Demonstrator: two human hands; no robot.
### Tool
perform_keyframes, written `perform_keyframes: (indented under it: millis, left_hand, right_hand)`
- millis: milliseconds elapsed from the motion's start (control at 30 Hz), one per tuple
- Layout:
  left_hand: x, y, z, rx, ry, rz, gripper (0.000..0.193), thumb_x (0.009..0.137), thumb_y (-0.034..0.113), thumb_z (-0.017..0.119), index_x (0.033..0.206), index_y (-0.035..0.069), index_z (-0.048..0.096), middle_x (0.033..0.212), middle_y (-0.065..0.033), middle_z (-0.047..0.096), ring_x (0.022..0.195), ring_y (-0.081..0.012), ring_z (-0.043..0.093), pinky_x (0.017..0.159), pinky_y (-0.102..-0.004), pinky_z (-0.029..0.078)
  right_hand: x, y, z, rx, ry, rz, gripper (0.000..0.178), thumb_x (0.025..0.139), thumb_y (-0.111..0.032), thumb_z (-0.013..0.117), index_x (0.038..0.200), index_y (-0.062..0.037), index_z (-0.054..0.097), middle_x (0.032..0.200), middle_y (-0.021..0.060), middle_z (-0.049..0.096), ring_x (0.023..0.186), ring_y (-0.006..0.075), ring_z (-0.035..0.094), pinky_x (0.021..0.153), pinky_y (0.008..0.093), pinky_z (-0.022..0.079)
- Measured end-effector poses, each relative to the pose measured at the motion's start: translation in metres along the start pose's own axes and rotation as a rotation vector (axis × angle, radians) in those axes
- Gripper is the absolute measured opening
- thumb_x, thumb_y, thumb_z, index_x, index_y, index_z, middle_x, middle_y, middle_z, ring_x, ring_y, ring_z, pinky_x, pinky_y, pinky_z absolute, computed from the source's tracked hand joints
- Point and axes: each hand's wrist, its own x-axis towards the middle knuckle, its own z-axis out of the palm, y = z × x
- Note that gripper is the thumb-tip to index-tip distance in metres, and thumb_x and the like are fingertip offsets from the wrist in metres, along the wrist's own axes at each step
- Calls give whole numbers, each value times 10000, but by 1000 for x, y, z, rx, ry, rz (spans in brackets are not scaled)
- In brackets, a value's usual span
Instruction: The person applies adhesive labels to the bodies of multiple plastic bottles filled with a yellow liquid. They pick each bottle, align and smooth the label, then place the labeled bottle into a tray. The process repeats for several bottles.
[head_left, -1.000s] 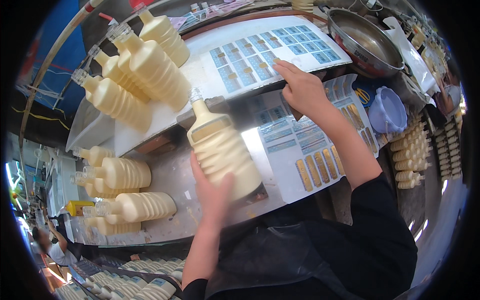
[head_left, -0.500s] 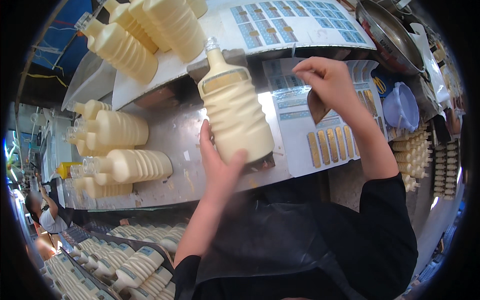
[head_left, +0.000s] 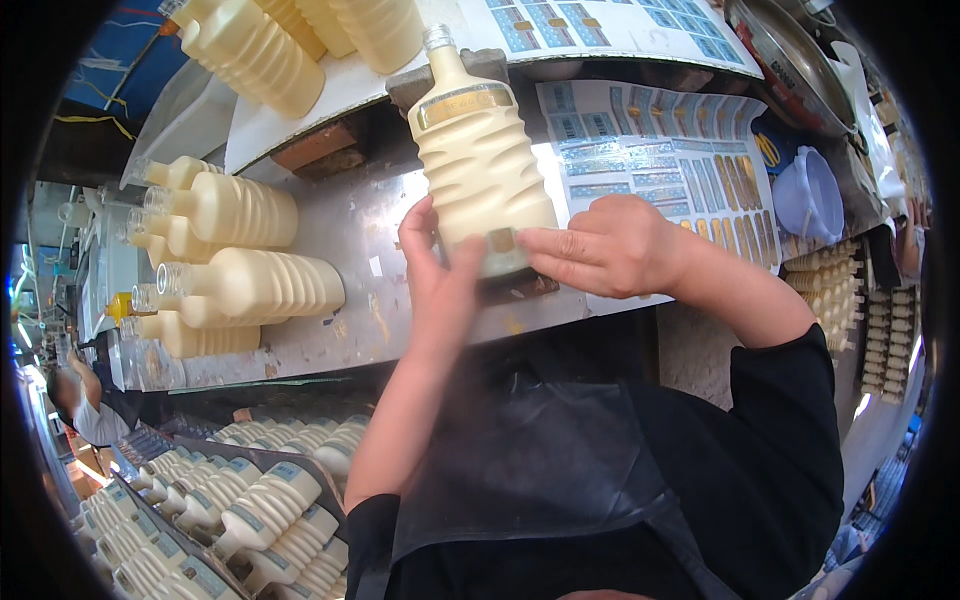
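A cream bottle (head_left: 490, 175) with wavy ridges and a clear threaded neck lies tilted on a grey block, its neck pointing away from me. My left hand (head_left: 437, 265) grips its lower left side, thumb across the front near the base. At the bottle's shoulder is a gold band (head_left: 465, 106). Low on its front sits a small label (head_left: 501, 241), a dark gold square on a pale strip. My right hand (head_left: 620, 248) is closed, its fingertips at the label's right edge; whether they pinch or only press it is hard to see.
Sheets of blue and gold labels (head_left: 650, 150) lie right of the bottle. Plain cream bottles (head_left: 250, 285) lie on the metal table at left, more on the raised white board. Labelled bottles (head_left: 270, 515) fill crates at lower left. A lilac bucket (head_left: 808, 195) and metal pan stand at right.
My right hand has come down and left from above the label sheets, bringing the dark gold label to the bottle's lower front. My left hand still holds the bottle; the view has shifted slightly.
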Motion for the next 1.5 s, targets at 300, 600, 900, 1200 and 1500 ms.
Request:
perform_keyframes:
  millis: [300, 600, 900, 1200, 1500]
  left_hand:
    - [-4, 2, 13, 12, 73, 63, 731, 996, 300, 650, 1521, -45, 277, 1543, -235, 379, 1444, -298, 374, 1209, -423, 284]
    - [-6, 4, 14, -58, 58, 47, 718, 1003, 245, 638, 1541, -9, 236, 1543, -219, 374, 1431, -284, 388, 1204, -414, 295]
    - [-4, 6, 18, -57, 77, 32, 738, 996, 278, 694, 1535, 28, 257, 1497, -177, 407, 1403, -256, 414, 1195, -407, 316]
    - [-4, 1, 15, -78, 75, 52, 743, 998, 311, 715, 1535, 28, 285, 1481, -161, 429, 1389, -242, 429, 1191, -397, 323]
    - [-4, 1, 15, -55, 84, 52, 728, 983, 259, 689, 1522, -12, 282, 1493, -192, 425, 1395, -266, 424, 1184, -412, 332]
  right_hand:
    - [-48, 4, 10, 19, -3, 246, 307, 878, -111, 697, 1181, -104, 742, 1163, 113, 752, 657, 202, 674, 548, 300, 520]
    - [0, -31, 28, 1004, -66, 1409, 504, 1013, -288, 681, 1399, 18, 577, 927, 33, 685, 823, 65, 586, 744, 263, 503]
    - [-13, -32, 45, 1204, 80, 1415, 524, 1028, -274, 679, 1413, 59, 555, 1125, 71, 722, 994, 78, 638, 903, 252, 512]
    - [-10, -34, 43, 1208, 62, 1469, 544, 1014, -262, 698, 1424, 61, 546, 1169, 87, 719, 1031, 87, 641, 918, 256, 512]
    - [-13, -37, 49, 1222, 191, 1383, 540, 1024, -281, 681, 1432, 48, 550, 1092, 47, 709, 918, 61, 611, 831, 236, 511]
